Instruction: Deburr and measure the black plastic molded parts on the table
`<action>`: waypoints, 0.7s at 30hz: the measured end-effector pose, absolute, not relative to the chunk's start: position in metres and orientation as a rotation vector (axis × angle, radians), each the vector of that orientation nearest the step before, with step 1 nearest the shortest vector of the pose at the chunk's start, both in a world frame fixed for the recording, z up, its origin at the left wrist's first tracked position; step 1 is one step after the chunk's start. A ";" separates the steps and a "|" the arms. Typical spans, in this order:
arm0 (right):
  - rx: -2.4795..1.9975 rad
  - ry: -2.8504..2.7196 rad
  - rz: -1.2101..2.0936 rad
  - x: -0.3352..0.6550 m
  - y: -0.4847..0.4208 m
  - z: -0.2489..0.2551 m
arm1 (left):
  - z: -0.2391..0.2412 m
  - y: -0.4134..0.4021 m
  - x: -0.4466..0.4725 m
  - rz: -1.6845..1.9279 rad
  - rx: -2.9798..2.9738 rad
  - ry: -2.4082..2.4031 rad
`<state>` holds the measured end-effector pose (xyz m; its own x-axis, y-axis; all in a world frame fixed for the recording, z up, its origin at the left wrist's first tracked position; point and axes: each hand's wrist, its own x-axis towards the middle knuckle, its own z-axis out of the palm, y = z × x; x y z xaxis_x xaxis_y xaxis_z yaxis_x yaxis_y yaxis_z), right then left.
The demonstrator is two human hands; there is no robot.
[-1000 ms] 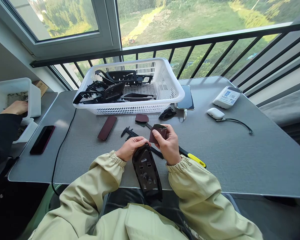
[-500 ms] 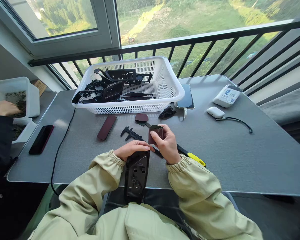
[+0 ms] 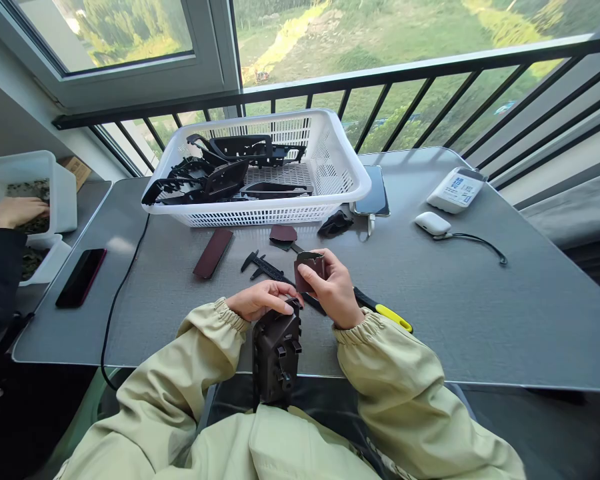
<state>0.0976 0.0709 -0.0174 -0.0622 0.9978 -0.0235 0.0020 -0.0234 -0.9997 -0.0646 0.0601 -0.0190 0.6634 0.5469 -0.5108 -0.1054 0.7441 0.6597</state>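
Observation:
My left hand (image 3: 264, 301) grips the top end of a dark plastic part (image 3: 275, 353), which stands tilted between my lap and the table edge, clips and posts showing. In my right hand (image 3: 339, 295) is a folded piece of brown sandpaper (image 3: 307, 273), pinched under the thumb just above the part's upper corner. Whether the paper touches the part I cannot tell. Beyond my hands lie a black caliper (image 3: 266, 268), a brown sandpaper-covered strip (image 3: 213, 254) and another brown piece (image 3: 283, 233). A tool with a yellow and black handle (image 3: 394, 318) sits partly behind my right hand.
A white basket (image 3: 260, 215) of black plastic parts stands at the back by the railing. Around it are a tablet-like device (image 3: 375, 190), a crumpled black item (image 3: 336, 224), a white box (image 3: 455, 191) and a phone (image 3: 81, 278). At far left, another person's hand (image 3: 17, 212) reaches into a tub.
The plastic part has turned in my left hand, so its clips and posts now stand out on the right. My right hand with the sandpaper has shifted slightly left.

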 end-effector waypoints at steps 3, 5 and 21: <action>-1.189 -1.265 1.326 0.098 0.070 -0.016 | -0.016 0.059 -0.063 0.422 0.660 0.851; -1.177 -1.285 1.322 0.098 0.069 -0.015 | -0.015 0.059 -0.062 0.433 0.654 0.906; -1.267 -1.569 1.169 0.098 0.069 -0.014 | -0.013 0.057 -0.058 0.426 0.633 0.919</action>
